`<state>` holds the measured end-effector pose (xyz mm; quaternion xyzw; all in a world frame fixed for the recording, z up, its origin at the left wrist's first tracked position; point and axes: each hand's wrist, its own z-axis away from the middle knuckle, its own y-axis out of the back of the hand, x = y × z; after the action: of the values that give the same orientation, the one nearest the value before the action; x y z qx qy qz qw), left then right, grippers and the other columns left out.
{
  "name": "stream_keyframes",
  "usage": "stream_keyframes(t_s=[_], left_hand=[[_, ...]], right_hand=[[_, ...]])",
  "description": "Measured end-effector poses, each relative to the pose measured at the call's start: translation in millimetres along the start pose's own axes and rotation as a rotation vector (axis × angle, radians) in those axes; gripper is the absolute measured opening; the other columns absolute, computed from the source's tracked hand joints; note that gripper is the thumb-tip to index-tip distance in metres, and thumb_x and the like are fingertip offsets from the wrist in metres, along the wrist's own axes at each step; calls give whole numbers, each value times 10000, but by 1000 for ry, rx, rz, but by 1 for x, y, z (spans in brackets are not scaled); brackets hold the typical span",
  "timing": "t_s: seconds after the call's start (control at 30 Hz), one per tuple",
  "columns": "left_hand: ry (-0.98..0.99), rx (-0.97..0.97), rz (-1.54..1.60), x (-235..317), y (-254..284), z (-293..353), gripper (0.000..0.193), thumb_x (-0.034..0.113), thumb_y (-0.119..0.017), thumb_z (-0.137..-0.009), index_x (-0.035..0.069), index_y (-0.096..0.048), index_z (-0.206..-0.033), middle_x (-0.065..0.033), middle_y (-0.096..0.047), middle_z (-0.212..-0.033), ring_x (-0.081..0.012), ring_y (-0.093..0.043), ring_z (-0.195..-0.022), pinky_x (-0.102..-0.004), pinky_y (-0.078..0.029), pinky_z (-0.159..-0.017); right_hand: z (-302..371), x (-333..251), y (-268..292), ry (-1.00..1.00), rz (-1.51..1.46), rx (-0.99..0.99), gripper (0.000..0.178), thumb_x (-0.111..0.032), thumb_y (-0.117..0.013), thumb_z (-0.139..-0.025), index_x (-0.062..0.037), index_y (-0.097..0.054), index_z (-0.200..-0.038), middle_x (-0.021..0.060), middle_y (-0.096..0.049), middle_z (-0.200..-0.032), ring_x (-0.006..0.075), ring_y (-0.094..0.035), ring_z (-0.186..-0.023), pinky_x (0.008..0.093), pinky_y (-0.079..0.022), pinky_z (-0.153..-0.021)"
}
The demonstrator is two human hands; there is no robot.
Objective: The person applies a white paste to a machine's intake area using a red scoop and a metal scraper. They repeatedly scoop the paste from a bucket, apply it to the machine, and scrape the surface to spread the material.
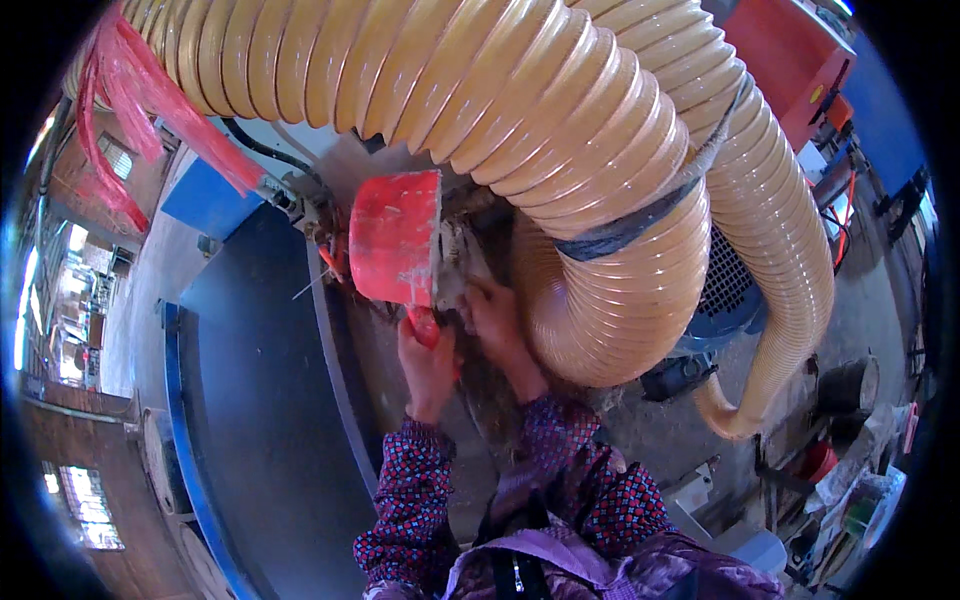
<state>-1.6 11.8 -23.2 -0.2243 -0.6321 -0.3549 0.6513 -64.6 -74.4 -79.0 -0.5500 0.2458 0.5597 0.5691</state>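
Note:
My left hand is closed round the short handle of a scratched red dustpan. The pan is tilted up, its worn, dusty rim on the right. Just right of that rim is my right hand, its fingers bent inward against grey-brown, dusty matter. Whatever those fingers hold is too blurred and dark to make out. Both forearms wear dark sleeves with a small red and blue pattern. Right beside my right hand, a ribbed yellowish hose curves down.
Large ribbed hose sections arch overhead, one bound with a dark strap. Pink plastic strips hang at upper left. A dark blue-edged panel stands on the left. A motor with a black grille sits behind the hose; buckets and clutter lie far right.

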Motion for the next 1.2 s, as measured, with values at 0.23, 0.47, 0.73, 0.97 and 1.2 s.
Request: stream_keyframes(t_s=[0.23, 0.47, 0.73, 0.97, 1.2], left_hand=[[-52, 27, 5, -5, 2, -2, 330, 67, -598, -741, 14, -438, -1024, -43, -518, -680, -122, -509, -430, -254, -400, -360], [-33, 37, -6, 2, 0, -3, 340, 71, -598, -739, 8, -433, -1030, -56, -528, -688, -130, -518, -434, -252, -403, -358], [-92, 47, -52, 8, -3, -2, 323, 82, -593, -750, 1, -443, -1024, -64, -533, -680, -129, -523, -438, -255, -396, -356], [-68, 5, 16, 3, -4, -5, 311, 76, -597, -760, -3, -446, -1020, -49, -530, -674, -120, -520, -443, -249, -396, -363], [32, 45, 180, 14, -1, 1, 254, 62, -592, -761, 7, -456, -968, -35, -522, -666, -113, -502, -439, -240, -404, -383]], right_hand=[[20, 4, 4, 187, 98, 34, 171, -98, -483, -835, 5, -608, -888, 4, -527, -648, 58, -450, -534, 217, -338, -427], [12, 9, 9, 325, 301, 74, 260, -79, -482, -844, 54, -585, -1040, 31, -572, -689, 75, -491, -577, 233, -394, -511], [9, 12, 10, 293, 293, 90, 300, -85, -490, -854, 62, -564, -1104, 66, -610, -746, 82, -518, -615, 231, -421, -548], [3, 11, 13, 290, 405, 120, 328, -110, -496, -843, 54, -563, -1119, 39, -584, -702, 77, -497, -589, 235, -413, -536], [15, -5, 6, 213, 250, 70, 323, -124, -510, -835, 25, -579, -1113, 4, -551, -657, 58, -464, -533, 223, -374, -453]])
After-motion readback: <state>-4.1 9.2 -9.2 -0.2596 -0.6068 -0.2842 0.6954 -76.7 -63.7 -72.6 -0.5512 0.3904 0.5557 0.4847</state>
